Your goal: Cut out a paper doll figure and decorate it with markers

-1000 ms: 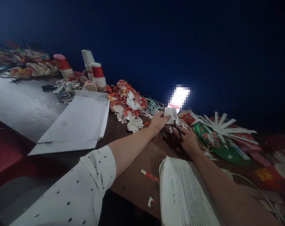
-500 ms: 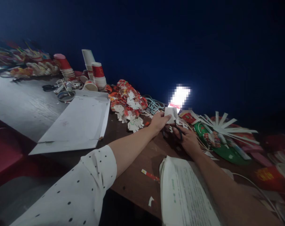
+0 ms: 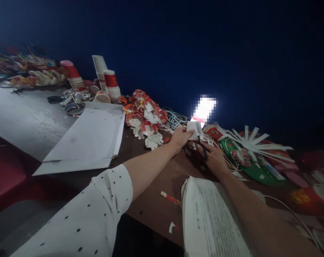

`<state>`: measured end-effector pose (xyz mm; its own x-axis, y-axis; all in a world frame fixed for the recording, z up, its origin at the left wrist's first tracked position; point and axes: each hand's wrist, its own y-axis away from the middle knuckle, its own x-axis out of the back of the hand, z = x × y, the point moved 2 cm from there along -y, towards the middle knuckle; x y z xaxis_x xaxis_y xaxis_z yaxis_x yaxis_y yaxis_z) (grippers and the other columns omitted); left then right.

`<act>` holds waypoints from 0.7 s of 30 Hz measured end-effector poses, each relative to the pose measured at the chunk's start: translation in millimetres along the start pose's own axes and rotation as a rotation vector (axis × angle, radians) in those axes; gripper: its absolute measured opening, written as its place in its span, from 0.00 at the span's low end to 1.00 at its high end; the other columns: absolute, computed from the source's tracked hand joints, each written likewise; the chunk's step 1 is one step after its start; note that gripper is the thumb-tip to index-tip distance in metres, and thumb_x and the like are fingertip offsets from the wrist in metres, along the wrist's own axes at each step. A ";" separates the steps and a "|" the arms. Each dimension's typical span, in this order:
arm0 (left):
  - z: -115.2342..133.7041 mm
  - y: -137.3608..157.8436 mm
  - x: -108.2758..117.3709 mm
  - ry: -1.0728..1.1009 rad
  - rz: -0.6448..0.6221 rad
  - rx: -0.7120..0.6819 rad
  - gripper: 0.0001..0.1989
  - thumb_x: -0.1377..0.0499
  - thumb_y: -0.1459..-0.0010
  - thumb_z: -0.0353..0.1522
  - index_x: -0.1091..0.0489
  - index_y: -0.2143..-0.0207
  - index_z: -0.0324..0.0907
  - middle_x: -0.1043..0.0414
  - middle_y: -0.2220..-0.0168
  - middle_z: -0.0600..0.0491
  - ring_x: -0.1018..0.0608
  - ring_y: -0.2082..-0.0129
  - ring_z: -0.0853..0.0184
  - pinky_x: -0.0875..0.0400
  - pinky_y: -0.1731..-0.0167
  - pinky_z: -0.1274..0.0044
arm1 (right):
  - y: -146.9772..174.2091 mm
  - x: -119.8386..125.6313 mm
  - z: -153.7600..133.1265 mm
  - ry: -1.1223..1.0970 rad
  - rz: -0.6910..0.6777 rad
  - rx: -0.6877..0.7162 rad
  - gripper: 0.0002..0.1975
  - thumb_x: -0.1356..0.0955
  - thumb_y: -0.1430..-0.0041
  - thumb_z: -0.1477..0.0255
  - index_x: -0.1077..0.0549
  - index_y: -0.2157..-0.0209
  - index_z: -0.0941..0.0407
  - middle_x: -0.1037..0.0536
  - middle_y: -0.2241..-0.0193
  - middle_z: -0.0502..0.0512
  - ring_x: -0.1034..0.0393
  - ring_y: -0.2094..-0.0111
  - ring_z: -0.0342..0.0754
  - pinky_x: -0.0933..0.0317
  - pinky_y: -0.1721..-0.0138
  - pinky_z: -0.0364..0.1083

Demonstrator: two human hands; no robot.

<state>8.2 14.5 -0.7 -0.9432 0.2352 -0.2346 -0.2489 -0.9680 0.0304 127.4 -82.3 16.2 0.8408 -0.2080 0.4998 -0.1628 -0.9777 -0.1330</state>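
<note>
Brown table [image 3: 153, 212]: printed booklet [image 3: 201, 214] nr front edge; red strip [image 3: 170, 198] just beside it, white scrap [image 3: 171, 227] nr too (small, curved).
Brown table, back: red-and-white paper pile [image 3: 143, 116], teal cord [image 3: 175, 118] next to it; green disc [image 3: 248, 174] to R, partly covered.
Grey table [image 3: 30, 110]: dark ring [image 3: 66, 111], red cup stack [image 3: 71, 71] at back.
White board [image 3: 84, 137]: flat, L of paper pile, 1 corner past table edge.
</note>
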 end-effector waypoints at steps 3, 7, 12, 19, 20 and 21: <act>-0.8 -0.2 0.3 0.005 0.005 -0.002 0.07 0.39 0.49 0.33 0.25 0.70 0.36 0.27 0.75 0.53 0.28 0.75 0.70 0.33 0.67 0.78 | -0.3 0.0 0.8 0.008 -0.003 0.006 0.24 0.32 0.47 0.50 0.21 0.64 0.58 0.30 0.81 0.49 0.42 0.79 0.43 0.46 0.77 0.43; -3.6 -2.2 0.2 0.021 -0.005 0.002 0.08 0.38 0.50 0.33 0.25 0.69 0.37 0.27 0.75 0.52 0.28 0.74 0.69 0.32 0.65 0.76 | -1.3 -0.3 3.5 0.002 -0.008 0.004 0.24 0.33 0.48 0.50 0.21 0.66 0.58 0.31 0.82 0.50 0.43 0.80 0.42 0.47 0.78 0.43; -5.1 -5.4 1.2 -0.025 0.017 -0.015 0.09 0.38 0.50 0.33 0.25 0.67 0.37 0.26 0.74 0.52 0.27 0.71 0.68 0.32 0.63 0.77 | -2.6 -0.3 6.9 -0.004 -0.018 -0.011 0.24 0.33 0.48 0.50 0.22 0.68 0.58 0.32 0.83 0.49 0.44 0.80 0.42 0.48 0.78 0.43; -2.9 -2.9 0.9 -0.061 -0.001 -0.041 0.09 0.40 0.49 0.33 0.25 0.67 0.36 0.26 0.73 0.51 0.28 0.72 0.69 0.33 0.67 0.78 | -3.5 -0.4 8.9 -0.007 -0.022 0.002 0.24 0.33 0.47 0.51 0.22 0.67 0.59 0.29 0.80 0.50 0.40 0.78 0.43 0.45 0.75 0.43; -2.8 -1.8 0.1 -0.057 -0.010 -0.032 0.09 0.40 0.49 0.33 0.25 0.67 0.36 0.26 0.73 0.51 0.28 0.73 0.69 0.33 0.67 0.78 | -3.5 -0.4 8.7 -0.015 -0.017 -0.001 0.24 0.32 0.47 0.51 0.22 0.66 0.59 0.28 0.79 0.51 0.39 0.77 0.43 0.44 0.75 0.43; -2.8 -0.7 -0.9 -0.049 -0.020 -0.020 0.09 0.40 0.48 0.33 0.25 0.67 0.36 0.26 0.73 0.52 0.28 0.73 0.70 0.33 0.67 0.78 | -3.4 -0.4 8.1 -0.020 -0.008 0.000 0.24 0.32 0.48 0.51 0.21 0.65 0.59 0.27 0.77 0.51 0.37 0.76 0.44 0.43 0.74 0.43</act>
<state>9.8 14.8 -3.2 -0.9479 0.2580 -0.1870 -0.2639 -0.9645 0.0067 131.7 -78.7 9.5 0.8523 -0.1995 0.4835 -0.1561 -0.9793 -0.1288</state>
